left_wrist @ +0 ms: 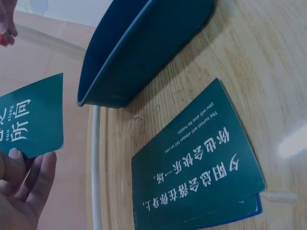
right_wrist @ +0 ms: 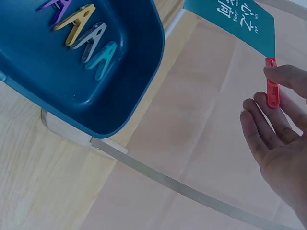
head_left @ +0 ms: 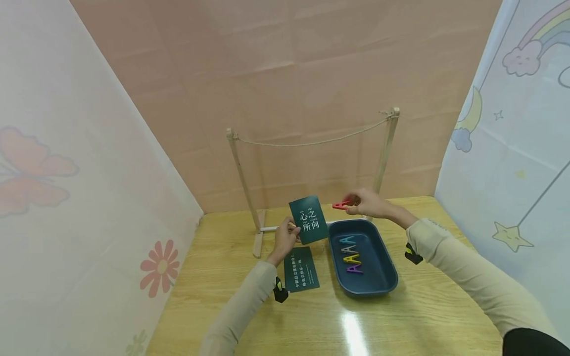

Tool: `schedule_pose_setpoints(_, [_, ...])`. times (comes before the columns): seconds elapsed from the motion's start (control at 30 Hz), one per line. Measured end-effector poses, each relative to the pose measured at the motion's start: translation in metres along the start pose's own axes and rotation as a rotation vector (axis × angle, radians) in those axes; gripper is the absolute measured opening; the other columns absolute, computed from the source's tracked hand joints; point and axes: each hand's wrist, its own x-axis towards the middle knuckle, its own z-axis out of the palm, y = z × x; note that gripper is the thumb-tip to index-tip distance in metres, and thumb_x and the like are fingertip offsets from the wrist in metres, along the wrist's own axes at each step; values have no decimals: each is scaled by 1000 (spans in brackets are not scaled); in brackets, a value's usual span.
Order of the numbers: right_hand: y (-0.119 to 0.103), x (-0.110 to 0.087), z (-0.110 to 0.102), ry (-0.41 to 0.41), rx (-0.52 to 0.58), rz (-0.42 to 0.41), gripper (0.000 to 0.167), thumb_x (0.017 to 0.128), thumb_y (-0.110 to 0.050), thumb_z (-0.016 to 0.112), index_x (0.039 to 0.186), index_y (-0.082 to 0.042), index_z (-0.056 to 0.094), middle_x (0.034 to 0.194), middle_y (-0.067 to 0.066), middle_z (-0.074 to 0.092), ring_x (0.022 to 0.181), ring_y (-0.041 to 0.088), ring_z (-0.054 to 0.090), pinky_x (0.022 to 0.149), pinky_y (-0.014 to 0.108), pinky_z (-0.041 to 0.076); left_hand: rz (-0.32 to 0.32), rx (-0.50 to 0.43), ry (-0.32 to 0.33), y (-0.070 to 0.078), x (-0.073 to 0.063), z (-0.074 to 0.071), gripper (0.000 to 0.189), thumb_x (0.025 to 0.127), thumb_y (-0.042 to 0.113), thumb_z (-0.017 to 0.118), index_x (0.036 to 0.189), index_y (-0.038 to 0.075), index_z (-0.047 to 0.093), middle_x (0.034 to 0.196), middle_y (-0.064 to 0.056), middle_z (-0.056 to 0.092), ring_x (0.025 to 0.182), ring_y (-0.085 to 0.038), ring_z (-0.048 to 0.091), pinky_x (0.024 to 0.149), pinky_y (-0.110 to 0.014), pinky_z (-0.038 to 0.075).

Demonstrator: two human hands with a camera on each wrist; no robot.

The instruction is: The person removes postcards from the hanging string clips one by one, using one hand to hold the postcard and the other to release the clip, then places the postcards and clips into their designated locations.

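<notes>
A dark green card [head_left: 308,220] with white lettering is pinched at its lower left edge by my left hand [head_left: 285,240], held up above the table. My right hand [head_left: 366,203] holds a red clothespin [head_left: 341,205] between thumb and fingers, to the right of the card and apart from it in the head view. In the right wrist view the red clothespin [right_wrist: 272,84] points toward the card [right_wrist: 240,21]. Under my left hand, more green cards [head_left: 302,269] lie on the table, and the left wrist view shows a blue edge beneath the top card [left_wrist: 192,167].
A blue tray [head_left: 378,277] right of the cards holds several clothespins [head_left: 351,249] in teal, grey, yellow and purple. Behind stands a wooden frame [head_left: 242,180] with a rope [head_left: 307,144] sagging between its posts and a white bar [left_wrist: 96,172] low down.
</notes>
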Motion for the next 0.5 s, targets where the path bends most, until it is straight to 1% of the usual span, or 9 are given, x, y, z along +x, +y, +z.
schedule_pose_setpoints(0.17, [6, -3, 7, -41, 2, -6, 26, 82, -2, 74, 106, 5, 64, 91, 10, 68, 83, 23, 64, 77, 41, 58, -41, 2, -23, 0, -3, -3, 14, 96, -10, 56, 109, -9, 52, 85, -25, 65, 67, -41, 67, 57, -38, 61])
schedule_pose_setpoints(0.23, [8, -4, 10, -54, 16, -11, 27, 82, -1, 74, 105, 6, 63, 90, 10, 67, 83, 23, 64, 75, 40, 58, -48, 1, -28, -2, -4, -5, 12, 96, -10, 55, 107, -8, 52, 85, -25, 65, 67, -42, 66, 57, -41, 61])
schedule_pose_setpoints(0.33, [10, -5, 13, -69, 35, -8, 26, 81, 0, 75, 104, 5, 62, 90, 10, 67, 83, 24, 64, 74, 39, 58, -57, -4, -31, -6, -5, -7, 11, 96, -11, 55, 106, -9, 51, 86, -27, 64, 68, -46, 65, 61, -48, 61])
schedule_pose_setpoints(0.43, [11, -7, 17, -87, 39, -11, 24, 82, 1, 74, 103, 3, 61, 92, 10, 68, 86, 25, 65, 77, 42, 58, -70, -3, -42, -9, -7, -9, 13, 96, -11, 55, 108, -10, 50, 87, -30, 63, 71, -50, 64, 63, -53, 60])
schedule_pose_setpoints(0.5, [13, -8, 20, -97, 25, -14, 24, 82, 0, 73, 103, 2, 61, 94, 9, 69, 87, 25, 66, 79, 44, 58, -78, 5, -51, -10, -9, -10, 14, 96, -11, 55, 108, -11, 50, 87, -31, 63, 72, -51, 64, 63, -54, 59])
